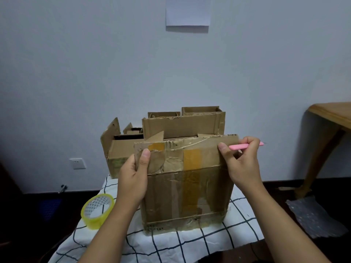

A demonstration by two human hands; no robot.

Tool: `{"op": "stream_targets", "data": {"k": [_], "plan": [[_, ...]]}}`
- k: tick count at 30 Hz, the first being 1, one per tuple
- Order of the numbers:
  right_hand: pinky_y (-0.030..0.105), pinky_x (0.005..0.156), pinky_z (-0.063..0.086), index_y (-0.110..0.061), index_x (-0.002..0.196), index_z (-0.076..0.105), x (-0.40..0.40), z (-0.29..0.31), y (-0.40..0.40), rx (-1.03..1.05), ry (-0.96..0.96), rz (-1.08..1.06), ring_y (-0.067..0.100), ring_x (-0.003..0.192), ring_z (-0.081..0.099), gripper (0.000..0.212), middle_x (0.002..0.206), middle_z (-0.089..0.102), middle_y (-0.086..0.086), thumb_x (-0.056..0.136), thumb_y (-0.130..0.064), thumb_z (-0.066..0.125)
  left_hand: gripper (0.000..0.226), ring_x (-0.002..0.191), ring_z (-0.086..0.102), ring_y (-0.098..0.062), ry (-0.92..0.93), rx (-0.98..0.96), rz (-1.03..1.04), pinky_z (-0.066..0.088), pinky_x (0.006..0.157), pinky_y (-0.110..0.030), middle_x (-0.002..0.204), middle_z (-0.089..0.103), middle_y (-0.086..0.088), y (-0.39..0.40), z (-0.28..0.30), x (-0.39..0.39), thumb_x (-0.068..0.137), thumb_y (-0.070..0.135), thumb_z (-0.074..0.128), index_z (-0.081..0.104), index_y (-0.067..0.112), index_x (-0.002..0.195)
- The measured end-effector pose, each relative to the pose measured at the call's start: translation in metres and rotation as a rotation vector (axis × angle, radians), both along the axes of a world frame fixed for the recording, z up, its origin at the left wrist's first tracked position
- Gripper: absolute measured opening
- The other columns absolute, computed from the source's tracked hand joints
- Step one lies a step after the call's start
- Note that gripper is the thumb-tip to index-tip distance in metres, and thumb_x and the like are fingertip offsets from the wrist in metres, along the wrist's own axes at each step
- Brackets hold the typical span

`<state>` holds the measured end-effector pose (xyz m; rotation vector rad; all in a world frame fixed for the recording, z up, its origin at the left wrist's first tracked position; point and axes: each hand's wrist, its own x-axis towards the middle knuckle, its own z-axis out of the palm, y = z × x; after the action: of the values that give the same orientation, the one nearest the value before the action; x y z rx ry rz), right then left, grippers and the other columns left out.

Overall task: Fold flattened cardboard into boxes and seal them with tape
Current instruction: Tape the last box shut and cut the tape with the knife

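While the cardboard box (187,188) stands upright on the checked cloth (171,243) that covers the counter, I see both hands at its upper front flap (182,154). My left hand (133,179) takes the left edge of this flap, with the thumb pressed on the front and the other fingers hidden behind the cardboard, so its grip is closed on the flap. My right hand (242,164) is at the right edge of the same flap; the thumb lies on the cardboard and the curled fingers hold a thin pink tool (245,146), which points to the right, past the box corner. I cannot tell if the tool is a cutter or a pen. The box face carries old clear tape and a yellow-brown strip going down the middle, and one clear strip runs along the top of the flap. A roll of yellowish tape (97,210) stands tilted on the cloth to the left of the box, near my left forearm but apart from it. Behind the box I see several other cardboard boxes (183,126) with open flaps, close to the white wall (76,73). A wooden table (330,114) is at the right side.
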<state>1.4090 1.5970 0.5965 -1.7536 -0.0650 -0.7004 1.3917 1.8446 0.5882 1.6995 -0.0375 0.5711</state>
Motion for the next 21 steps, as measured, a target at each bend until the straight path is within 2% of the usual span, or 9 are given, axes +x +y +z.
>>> {"op": "stream_targets", "data": {"k": [2,5,7,10,12,15,17,19,21], "plan": [[0.006,0.063,0.044,-0.020,0.108,0.029,-0.001,0.002,0.001,0.011,0.001,-0.003,-0.002,0.079,0.056,0.048,0.098,0.047,-0.014,0.087,-0.025,0.072,0.059,0.078,0.067,-0.020,-0.005,0.018,0.004,0.056,0.072,-0.041,0.085,0.071,-0.012,0.001,0.002,0.001,0.085,0.059,0.049,0.065,0.003,0.089],[0.003,0.067,0.044,-0.020,0.107,0.028,-0.001,0.002,0.001,0.007,-0.017,-0.005,-0.009,0.086,0.058,0.049,0.110,0.047,-0.022,0.086,-0.023,0.073,0.036,0.060,0.061,0.005,-0.010,0.041,-0.001,0.046,0.051,-0.013,0.063,0.068,0.013,0.000,0.007,0.001,0.095,0.040,0.054,0.064,0.010,0.076],[0.004,0.066,0.044,-0.020,0.108,0.029,-0.003,0.001,0.002,0.004,-0.004,-0.013,-0.003,0.087,0.058,0.049,0.107,0.047,-0.020,0.087,-0.023,0.072,0.030,0.058,0.060,0.007,0.001,0.047,-0.025,0.043,0.050,-0.008,0.061,0.067,0.018,0.002,0.008,0.003,0.097,0.032,0.056,0.067,0.013,0.077],[0.003,0.061,0.044,-0.019,0.111,0.029,-0.007,0.001,0.004,0.004,0.013,-0.037,0.003,0.084,0.055,0.048,0.099,0.044,-0.018,0.088,-0.023,0.071,0.034,0.057,0.060,0.004,0.010,0.048,-0.056,0.043,0.050,-0.011,0.061,0.068,0.010,0.005,0.010,0.006,0.096,0.034,0.056,0.071,0.009,0.078],[0.005,0.060,0.044,-0.018,0.111,0.029,-0.009,0.000,0.005,0.005,0.002,-0.044,0.003,0.080,0.054,0.045,0.094,0.043,-0.013,0.089,-0.023,0.069,0.044,0.057,0.059,-0.001,0.001,0.069,-0.056,0.044,0.050,-0.014,0.063,0.067,0.001,0.006,0.011,0.005,0.090,0.045,0.055,0.070,0.007,0.075],[0.008,0.061,0.045,-0.016,0.108,0.031,-0.009,0.000,0.007,0.062,-0.040,-0.039,-0.005,0.076,0.052,0.038,0.091,0.042,-0.008,0.092,-0.020,0.065,0.064,0.069,0.062,-0.023,-0.010,0.115,-0.025,0.048,0.058,-0.033,0.074,0.065,-0.016,0.010,0.008,0.008,0.085,0.063,0.052,0.066,0.002,0.073],[0.011,0.064,0.045,-0.018,0.103,0.033,-0.009,-0.002,0.003,0.151,-0.070,-0.009,-0.003,0.073,0.050,0.033,0.090,0.042,-0.006,0.092,-0.017,0.064,0.081,0.076,0.061,-0.034,-0.001,0.143,-0.017,0.051,0.064,-0.047,0.078,0.063,-0.021,0.012,0.007,0.008,0.083,0.076,0.050,0.063,-0.003,0.077],[0.016,0.065,0.043,-0.023,0.094,0.038,-0.008,-0.006,-0.004,0.227,-0.085,0.040,-0.002,0.066,0.047,0.029,0.081,0.043,-0.005,0.091,-0.013,0.065,0.085,0.078,0.062,-0.035,0.019,0.151,-0.027,0.051,0.069,-0.052,0.082,0.064,-0.021,0.014,0.007,0.009,0.078,0.080,0.047,0.062,-0.004,0.080],[0.021,0.065,0.042,-0.025,0.086,0.041,-0.009,-0.009,-0.012,0.360,-0.077,0.154,0.004,0.065,0.045,0.028,0.072,0.045,-0.006,0.088,-0.013,0.066,0.072,0.080,0.065,-0.024,0.046,0.134,-0.061,0.052,0.068,-0.045,0.084,0.066,-0.014,0.014,0.007,0.008,0.085,0.076,0.048,0.066,0.006,0.080]]}}
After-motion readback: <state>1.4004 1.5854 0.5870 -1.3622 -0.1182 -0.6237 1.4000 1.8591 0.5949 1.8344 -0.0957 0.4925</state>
